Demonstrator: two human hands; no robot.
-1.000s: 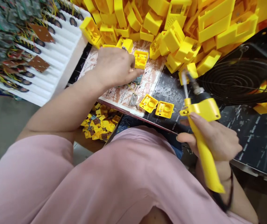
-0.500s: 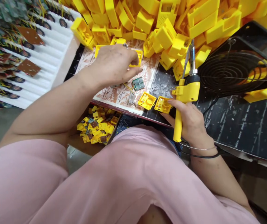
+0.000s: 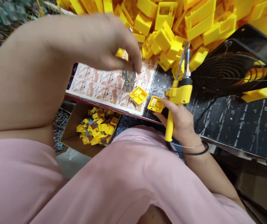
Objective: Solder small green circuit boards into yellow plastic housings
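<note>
My left hand (image 3: 121, 46), smeared by motion, reaches over the bench with its thumb and fingers pinched on a small green circuit board (image 3: 129, 75). Just below the board hangs or lies a small greyish part (image 3: 128, 85); which of the two I cannot tell. Beneath them sits a yellow plastic casing half (image 3: 139, 95). Wrapped around a yellow soldering gun (image 3: 178, 93), my right hand (image 3: 182, 119) keeps its metal tip pointing up and away. The thumb and a finger of that hand also touch a second yellow casing half (image 3: 156, 104) at the bench's near edge.
Yellow casings (image 3: 166, 34) are heaped along the back. A black fan (image 3: 219, 74) stands at the right on the dark bench top (image 3: 229, 119). Below the bench edge, a cardboard box (image 3: 71, 132) holds small yellow parts. Wired circuit boards (image 3: 4, 15) are piled at the far left.
My left hand has left the casings near the pile and taken the circuit board, shifting it left. The nearby casing half has turned and moved left. My right hand still holds the soldering gun.
</note>
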